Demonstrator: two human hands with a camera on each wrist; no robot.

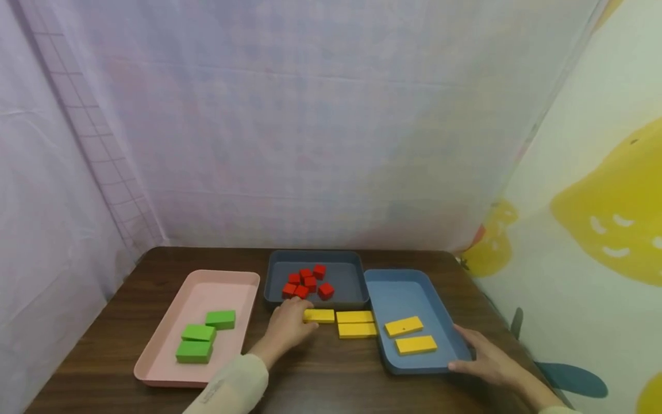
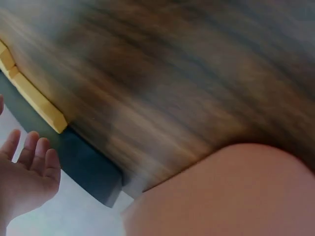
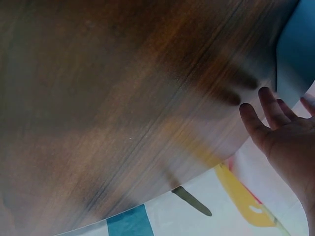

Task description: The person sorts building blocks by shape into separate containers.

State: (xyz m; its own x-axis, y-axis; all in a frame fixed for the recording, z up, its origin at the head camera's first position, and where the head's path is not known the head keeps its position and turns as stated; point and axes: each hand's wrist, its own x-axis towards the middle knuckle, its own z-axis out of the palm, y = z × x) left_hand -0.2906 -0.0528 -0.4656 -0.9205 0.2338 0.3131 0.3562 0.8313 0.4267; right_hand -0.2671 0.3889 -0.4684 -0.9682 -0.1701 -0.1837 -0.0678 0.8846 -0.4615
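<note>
My left hand is over the left end of a yellow block, in front of the dark grey tray. In the left wrist view its fingers are loosely bent, with a gap between them and the yellow blocks. Two more yellow blocks lie side by side to the right. At the right side of the blue tray is my right hand, fingers spread and thumb by the near corner. That tray holds two yellow blocks. Whether the right fingertips press its rim is unclear.
A pink tray on the left holds three green blocks. At the back, several red cubes lie in the dark grey tray. The brown wooden table ends at hanging cloths behind and at the sides.
</note>
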